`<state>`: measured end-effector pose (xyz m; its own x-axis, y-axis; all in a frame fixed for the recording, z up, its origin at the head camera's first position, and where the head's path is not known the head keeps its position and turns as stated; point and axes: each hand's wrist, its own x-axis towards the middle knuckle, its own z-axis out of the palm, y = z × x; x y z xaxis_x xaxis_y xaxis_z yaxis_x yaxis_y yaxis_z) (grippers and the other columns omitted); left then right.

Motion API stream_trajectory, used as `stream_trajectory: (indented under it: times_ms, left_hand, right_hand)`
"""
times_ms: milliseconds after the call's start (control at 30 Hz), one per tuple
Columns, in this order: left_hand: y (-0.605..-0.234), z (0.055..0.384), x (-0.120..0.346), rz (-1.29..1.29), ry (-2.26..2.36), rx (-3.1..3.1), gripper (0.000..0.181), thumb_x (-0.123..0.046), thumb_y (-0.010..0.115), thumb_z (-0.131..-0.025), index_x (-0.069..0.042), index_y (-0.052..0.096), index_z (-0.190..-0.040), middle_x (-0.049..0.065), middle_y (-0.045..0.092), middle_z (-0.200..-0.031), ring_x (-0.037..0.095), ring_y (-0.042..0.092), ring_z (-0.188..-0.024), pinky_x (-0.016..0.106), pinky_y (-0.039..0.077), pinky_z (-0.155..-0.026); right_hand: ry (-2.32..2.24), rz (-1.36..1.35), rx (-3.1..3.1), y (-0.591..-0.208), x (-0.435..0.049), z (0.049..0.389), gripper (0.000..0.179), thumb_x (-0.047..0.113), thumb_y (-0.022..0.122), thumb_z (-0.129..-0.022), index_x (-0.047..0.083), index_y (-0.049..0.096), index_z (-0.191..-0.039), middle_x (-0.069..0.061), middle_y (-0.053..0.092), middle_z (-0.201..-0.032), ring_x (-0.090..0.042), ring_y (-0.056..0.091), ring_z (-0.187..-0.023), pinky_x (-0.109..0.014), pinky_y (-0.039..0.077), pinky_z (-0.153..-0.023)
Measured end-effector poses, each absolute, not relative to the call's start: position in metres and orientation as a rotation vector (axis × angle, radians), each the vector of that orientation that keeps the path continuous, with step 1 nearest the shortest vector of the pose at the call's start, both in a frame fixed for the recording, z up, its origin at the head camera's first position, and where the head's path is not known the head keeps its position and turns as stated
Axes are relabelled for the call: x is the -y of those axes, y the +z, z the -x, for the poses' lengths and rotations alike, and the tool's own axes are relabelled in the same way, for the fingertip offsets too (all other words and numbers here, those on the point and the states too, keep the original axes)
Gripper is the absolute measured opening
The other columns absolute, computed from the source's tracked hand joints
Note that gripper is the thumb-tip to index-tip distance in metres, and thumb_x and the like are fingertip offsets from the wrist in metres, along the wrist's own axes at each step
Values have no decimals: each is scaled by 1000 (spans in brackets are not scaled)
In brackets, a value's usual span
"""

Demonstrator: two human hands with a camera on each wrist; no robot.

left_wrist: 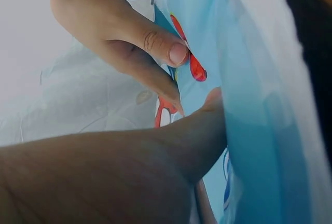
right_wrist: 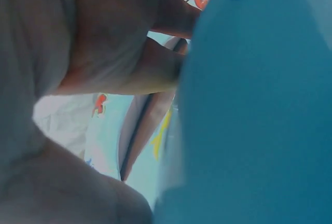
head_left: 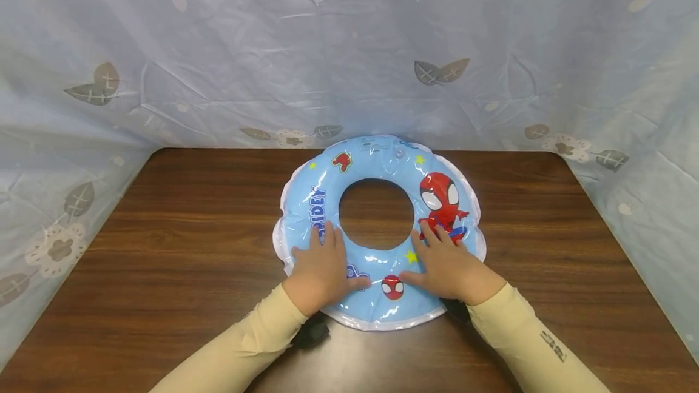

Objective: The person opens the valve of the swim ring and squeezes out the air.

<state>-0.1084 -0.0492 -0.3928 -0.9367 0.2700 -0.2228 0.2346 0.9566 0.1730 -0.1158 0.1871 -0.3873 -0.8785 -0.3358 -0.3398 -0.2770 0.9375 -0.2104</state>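
Note:
A light blue inflatable swim ring [head_left: 377,308] with a pale scalloped edge lies flat on the table, puffed with air. Printed on it are a red cartoon figure, stars and lettering. My left hand [head_left: 321,268] rests on its near left part, fingers spread and pointing away from me. On the near right part lies my right hand [head_left: 449,264], its fingers also spread over the printed figure. In the left wrist view the thumb touches the ring's blue surface [left_wrist: 259,146]. The right wrist view shows the fingers against the blue vinyl [right_wrist: 259,110], their tips partly hidden.
The dark brown wooden table [head_left: 191,247] extends on both sides of the ring. A pale grey-blue curtain [head_left: 349,59] with leaf and flower prints hangs behind and at both sides. The ring's far edge is close to the table's back edge.

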Motion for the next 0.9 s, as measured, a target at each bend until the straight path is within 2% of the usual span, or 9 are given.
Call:
stream_trajectory:
  times_ms: [100, 233, 367, 467, 567, 700, 900]
  left_hand:
    - [-392, 110, 53, -380, 215, -2869, 111, -69, 75, -82, 10, 41, -152, 30, 37, -160, 52, 36, -146, 77, 45, -94]
    - [-389, 114, 57, -415, 212, -2905, 109, -73, 74, -80, 8, 48, -148, 29, 46, -153, 48, 47, -138, 68, 52, -93]
    - [-386, 118, 60, -464, 238, -2925, 108, -76, 74, -77, 5, 52, -147, 28, 52, -149, 47, 52, -134, 66, 52, -95]
    - [-383, 121, 60, -482, 281, -2944, 107, -75, 72, -79, 2, 49, -150, 28, 49, -152, 48, 48, -139, 70, 47, -100]
    - [-382, 123, 62, -470, 318, -2970, 107, -75, 72, -80, -1, 46, -153, 28, 43, -157, 49, 39, -145, 76, 38, -104]
    - [-382, 124, 66, -432, 329, -2948, 110, -73, 77, -75, -6, 45, -156, 29, 33, -162, 52, 28, -150, 84, 30, -102]
    - [-389, 126, 65, -417, 314, -2900, 112, -71, 81, -72, -7, 45, -156, 30, 28, -164, 55, 23, -151, 84, 32, -100]
  right_hand:
    - [-255, 463, -2701, -384, -188, 118, 94, 58, 71, -89, 1, 41, -157, -29, 34, -161, -57, 30, -146, -71, 46, -99]
    - [-308, 452, -2713, -381, -192, 120, 91, 57, 72, -89, 2, 44, -155, -29, 37, -160, -55, 31, -146, -69, 50, -95]
    - [-316, 439, -2779, -379, -196, 122, 88, 54, 72, -89, 3, 45, -155, -29, 37, -160, -56, 30, -146, -76, 36, -105]
    - [-313, 419, -2840, -380, -200, 124, 90, 54, 72, -89, 2, 43, -156, -32, 33, -161, -59, 26, -146, -81, 25, -108]
    - [-312, 396, -2870, -382, -204, 127, 92, 53, 73, -89, 0, 40, -157, -33, 29, -162, -61, 23, -146, -82, 21, -108]
    - [-294, 388, -2855, -386, -206, 130, 94, 54, 73, -88, 0, 39, -157, -32, 28, -163, -61, 22, -147, -82, 21, -107]
    - [-290, 360, -2795, -390, -207, 133, 97, 56, 72, -88, 0, 37, -158, -30, 26, -164, -60, 19, -148, -82, 24, -106]
